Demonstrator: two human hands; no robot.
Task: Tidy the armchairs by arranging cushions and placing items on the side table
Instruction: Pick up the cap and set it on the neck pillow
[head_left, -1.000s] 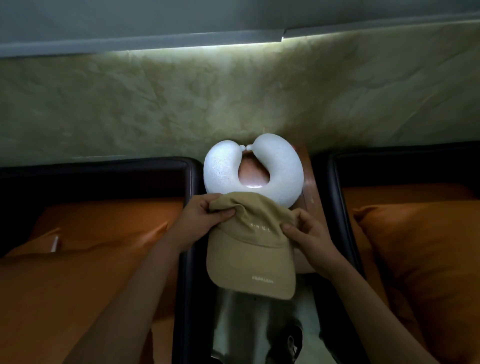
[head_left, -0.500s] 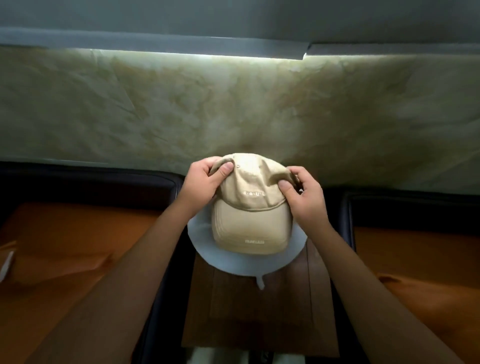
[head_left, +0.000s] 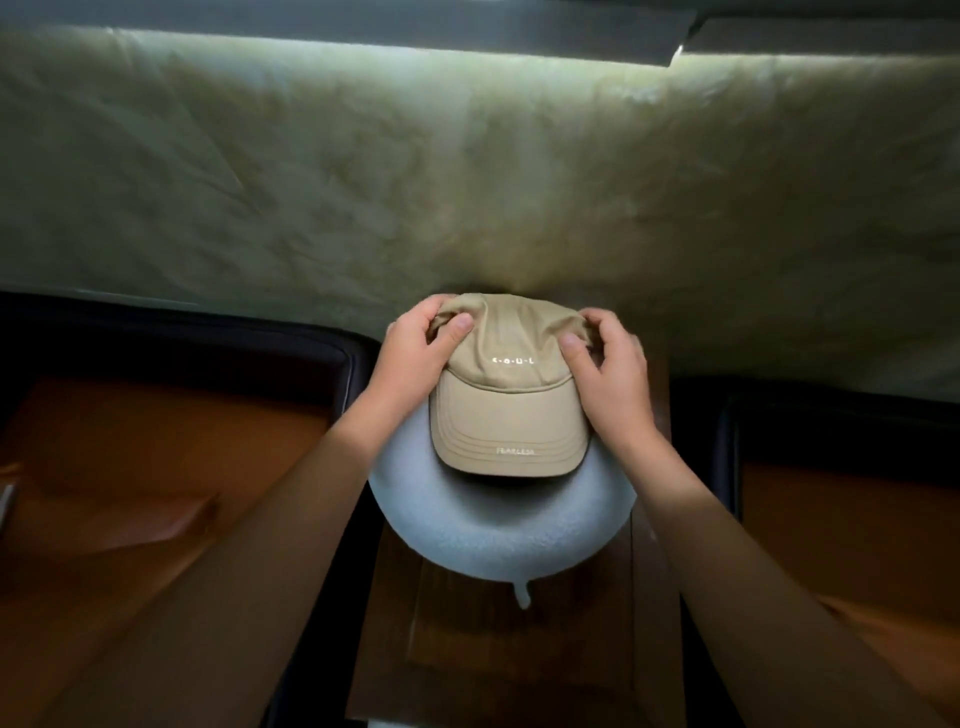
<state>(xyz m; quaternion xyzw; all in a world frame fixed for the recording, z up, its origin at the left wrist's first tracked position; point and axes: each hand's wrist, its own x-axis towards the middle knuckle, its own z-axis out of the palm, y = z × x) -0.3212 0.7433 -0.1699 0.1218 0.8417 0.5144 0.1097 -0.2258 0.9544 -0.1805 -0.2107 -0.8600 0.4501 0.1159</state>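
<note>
A tan cap (head_left: 511, 410) with small white lettering lies on top of a white U-shaped neck pillow (head_left: 498, 530), brim toward me. The pillow rests on the wooden side table (head_left: 519, 649) between two armchairs. My left hand (head_left: 415, 358) pinches the crown's left side, thumb on top. My right hand (head_left: 608, 379) grips the crown's right side, thumb pressing the front panel. The pillow's far ends are hidden under the cap and my hands.
A dark-framed armchair with an orange seat cushion (head_left: 156, 493) stands at the left, another with an orange cushion (head_left: 857, 561) at the right. A pale marbled wall (head_left: 467, 182) rises directly behind the table.
My hands carried the cap away from me and set it over the neck pillow near the wall. The view has moved closer and tilted over the table.
</note>
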